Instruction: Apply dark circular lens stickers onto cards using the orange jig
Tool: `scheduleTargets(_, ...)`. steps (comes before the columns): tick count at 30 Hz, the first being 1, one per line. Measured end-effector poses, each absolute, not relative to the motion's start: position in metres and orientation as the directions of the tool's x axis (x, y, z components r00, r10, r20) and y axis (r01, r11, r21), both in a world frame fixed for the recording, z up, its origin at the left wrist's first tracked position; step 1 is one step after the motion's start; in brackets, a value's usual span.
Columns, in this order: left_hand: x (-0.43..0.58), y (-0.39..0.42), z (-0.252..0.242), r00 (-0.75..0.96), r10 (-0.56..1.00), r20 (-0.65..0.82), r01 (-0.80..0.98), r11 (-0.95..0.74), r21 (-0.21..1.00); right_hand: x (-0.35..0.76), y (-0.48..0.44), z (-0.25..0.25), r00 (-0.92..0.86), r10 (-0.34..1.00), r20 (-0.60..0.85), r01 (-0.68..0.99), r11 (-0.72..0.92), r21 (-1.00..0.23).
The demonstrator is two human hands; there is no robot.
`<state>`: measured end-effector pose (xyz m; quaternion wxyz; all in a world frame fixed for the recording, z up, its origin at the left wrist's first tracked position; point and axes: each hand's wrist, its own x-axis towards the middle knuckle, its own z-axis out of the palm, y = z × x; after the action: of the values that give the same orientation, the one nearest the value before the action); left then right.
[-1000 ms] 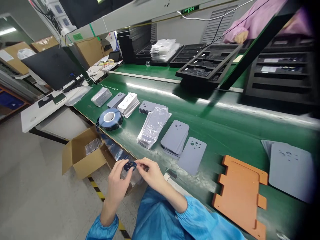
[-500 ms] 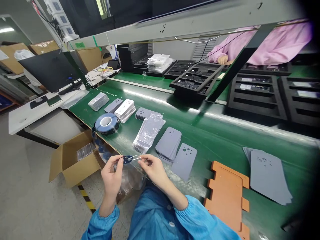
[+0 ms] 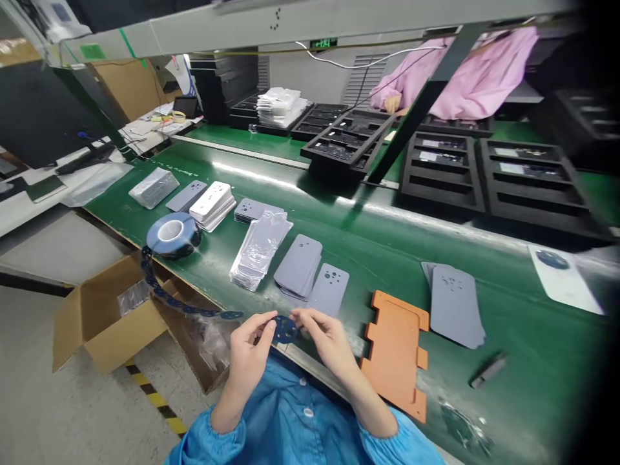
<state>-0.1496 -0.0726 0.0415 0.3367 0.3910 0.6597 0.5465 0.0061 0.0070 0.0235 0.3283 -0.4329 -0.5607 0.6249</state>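
My left hand [image 3: 252,352] pinches the left edge of a round dark blue sticker [image 3: 285,330] with several holes, just in front of the bench edge. My right hand [image 3: 332,342] is closed at the sticker's right edge, finger and thumb together there. A strip of similar blue stickers [image 3: 167,297] runs from the sticker roll [image 3: 155,240] and hangs over the bench edge towards my left hand. Beyond my hands lie a stack of grey phone-back-shaped sheets [image 3: 298,261] and another grey sheet [image 3: 329,290] with camera holes.
An orange fixture plate [image 3: 394,355] lies to the right, with more grey sheets [image 3: 455,307] past it. Film-wrapped sheets [image 3: 259,248] and white sheets [image 3: 213,203] sit further left. An open cardboard box [image 3: 123,336] stands below. Black trays [image 3: 440,194] and a person in pink [image 3: 479,84] are across the bench.
The view has swung right. The sticker between my hands has turned its face towards me, and my right fingers have come closer to it. More of the sticker strip shows.
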Motion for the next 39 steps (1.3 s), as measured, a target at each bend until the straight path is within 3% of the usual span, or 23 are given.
scheduleTargets(3, -0.136, -0.064, 0.044, -0.381, 0.924, 0.005, 0.237, 0.092, 0.967, 0.035, 0.002, 0.037, -0.388, 0.903, -0.185, 0.014, -0.195, -0.981)
scheduleTargets(6, -0.117, -0.054, 0.045, -0.283, 0.959, 0.017, 0.272, 0.063, 0.96, 0.059, 0.0, 0.042, -0.327, 0.93, -0.169, 0.061, -0.158, -0.986)
scheduleTargets(9, -0.094, -0.042, 0.041, -0.198, 0.98, -0.029, 0.216, 0.072, 0.974, 0.084, 0.003, 0.039, -0.219, 0.962, -0.164, 0.123, -0.139, -0.983)
scheduleTargets(15, -0.045, -0.014, 0.025, -0.042, 0.966, -0.254, 0.024, 0.255, 0.967, 0.14, 0.012, 0.029, -0.11, 0.969, -0.222, 0.154, -0.204, -0.967)
scheduleTargets(21, -0.014, 0.01, 0.016, 0.083, 0.954, -0.289, -0.025, 0.292, 0.956, 0.178, 0.02, 0.028, -0.106, 0.971, -0.216, 0.164, -0.197, -0.967)
scheduleTargets(24, -0.009, 0.015, 0.021, 0.073, 0.987, -0.142, 0.037, 0.139, 0.99, 0.191, 0.024, 0.028, -0.063, 0.992, -0.112, 0.168, -0.1, -0.981)
scheduleTargets(27, -0.012, 0.016, 0.025, 0.111, 0.988, 0.108, 0.124, -0.122, 0.985, 0.199, 0.026, 0.026, -0.027, 0.985, -0.173, 0.097, -0.17, -0.981)
scheduleTargets(30, -0.015, 0.017, 0.023, 0.205, 0.914, 0.349, 0.217, -0.39, 0.895, 0.202, 0.027, 0.02, -0.174, 0.93, -0.325, 0.034, -0.324, -0.945)
scheduleTargets(33, -0.017, 0.019, 0.019, 0.266, 0.795, 0.545, 0.319, -0.606, 0.728, 0.202, 0.03, 0.016, -0.296, 0.871, -0.392, -0.018, -0.416, -0.909)
scheduleTargets(36, -0.019, 0.023, 0.014, 0.305, 0.739, 0.601, 0.413, -0.671, 0.616, 0.203, 0.035, 0.014, -0.22, 0.897, -0.382, -0.056, -0.403, -0.913)
scheduleTargets(39, -0.021, 0.027, 0.008, 0.184, 0.776, 0.604, 0.49, -0.605, 0.628, 0.206, 0.044, 0.014, -0.021, 0.952, -0.307, 0.01, -0.306, -0.952)
